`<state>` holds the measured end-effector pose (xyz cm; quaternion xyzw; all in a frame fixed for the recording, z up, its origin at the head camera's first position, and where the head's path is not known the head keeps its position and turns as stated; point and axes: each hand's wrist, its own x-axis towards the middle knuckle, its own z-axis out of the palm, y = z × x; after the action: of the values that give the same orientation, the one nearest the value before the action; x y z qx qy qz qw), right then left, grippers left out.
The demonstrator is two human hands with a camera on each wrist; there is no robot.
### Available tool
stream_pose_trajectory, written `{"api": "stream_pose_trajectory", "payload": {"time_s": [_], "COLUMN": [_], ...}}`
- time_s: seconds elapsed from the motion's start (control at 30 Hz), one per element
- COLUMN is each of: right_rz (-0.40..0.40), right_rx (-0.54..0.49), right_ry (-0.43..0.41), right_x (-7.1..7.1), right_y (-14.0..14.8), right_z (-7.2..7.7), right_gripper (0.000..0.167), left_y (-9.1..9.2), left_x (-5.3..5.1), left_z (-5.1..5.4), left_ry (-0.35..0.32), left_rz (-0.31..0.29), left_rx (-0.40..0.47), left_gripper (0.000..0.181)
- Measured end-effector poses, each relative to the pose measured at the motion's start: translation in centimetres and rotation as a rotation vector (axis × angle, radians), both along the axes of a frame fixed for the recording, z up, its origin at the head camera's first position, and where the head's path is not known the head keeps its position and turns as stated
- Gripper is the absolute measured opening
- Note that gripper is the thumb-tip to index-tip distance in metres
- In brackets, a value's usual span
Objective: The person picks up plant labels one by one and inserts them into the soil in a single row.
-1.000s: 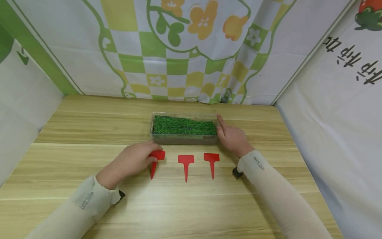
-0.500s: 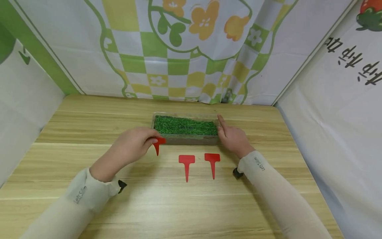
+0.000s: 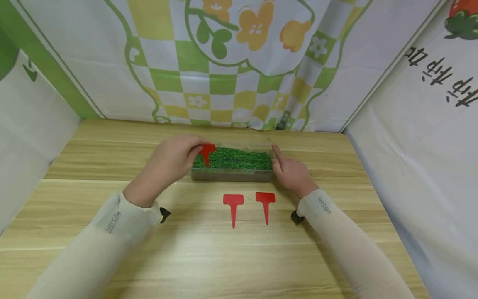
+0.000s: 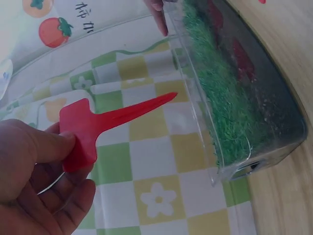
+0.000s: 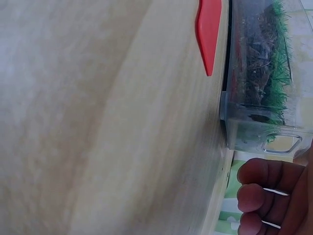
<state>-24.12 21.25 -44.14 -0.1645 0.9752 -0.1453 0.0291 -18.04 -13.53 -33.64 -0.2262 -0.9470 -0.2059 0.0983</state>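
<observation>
My left hand pinches a red T-shaped plant label by its wide head, thumb on one face. In the left wrist view the label's spike points toward the box, with a gap between tip and rim. The clear plastic box holds dark soil-like fill under green artificial-looking grass. At its right end rests my right hand, index finger straight along the end. The right wrist view shows its other fingers loosely bent beside the end wall; thumb and index are hidden there.
Two more red plant labels, one in the middle and one to the right, lie flat in front of the box, spikes toward me. A wooden table carries everything. Behind it hangs a checkered cloth.
My left hand has lifted the left plant label off the table and carried it forward over the left part of the box. The right hand, box and other two labels stay put.
</observation>
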Motion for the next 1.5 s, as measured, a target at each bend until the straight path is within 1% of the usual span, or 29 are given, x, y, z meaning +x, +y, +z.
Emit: {"api": "stream_pose_trajectory", "payload": {"time_s": [0.13, 0.23, 0.4, 0.5, 0.7, 0.8, 0.93, 1.23, 1.33, 1.5], "right_rz": [-0.006, -0.008, -0.007, -0.008, -0.012, -0.013, -0.015, -0.02, -0.016, -0.011], "right_rx": [0.0, -0.004, -0.019, -0.026, -0.023, -0.031, -0.032, -0.022, -0.022, -0.028], "right_ry": [0.002, 0.006, 0.024, 0.035, 0.044, 0.052, 0.052, 0.05, 0.047, 0.051], "right_x": [-0.1, -0.2, -0.3, -0.2, -0.1, -0.1, -0.1, -0.1, -0.1, -0.2], "right_y": [0.1, 0.1, 0.1, 0.1, 0.2, 0.2, 0.1, 0.2, 0.1, 0.1], "right_z": [-0.3, -0.5, -0.8, -0.8, -0.9, -1.0, -1.0, -0.9, -0.9, -1.0], "right_gripper": [0.063, 0.063, 0.061, 0.061, 0.062, 0.063, 0.064, 0.063, 0.063, 0.061], "left_y": [0.3, 0.4, 0.6, 0.7, 0.9, 0.9, 0.9, 1.1, 1.2, 1.4], "left_x": [-0.9, -1.7, -2.8, -3.3, -3.6, -3.8, -4.0, -4.2, -4.4, -4.7], "left_z": [-0.1, -0.5, -1.4, -1.8, -2.4, -2.7, -3.1, -3.2, -3.4, -3.9], "left_ry": [0.008, 0.003, -0.015, -0.034, -0.084, -0.098, -0.085, -0.06, -0.058, -0.089], "left_rz": [0.019, 0.035, 0.054, 0.056, 0.072, 0.076, 0.071, 0.072, 0.07, 0.063], "left_rx": [-0.009, -0.021, -0.04, -0.052, -0.07, -0.069, -0.065, -0.022, -0.046, -0.1], "left_gripper": [0.026, 0.026, 0.024, 0.023, 0.024, 0.024, 0.024, 0.023, 0.023, 0.023]}}
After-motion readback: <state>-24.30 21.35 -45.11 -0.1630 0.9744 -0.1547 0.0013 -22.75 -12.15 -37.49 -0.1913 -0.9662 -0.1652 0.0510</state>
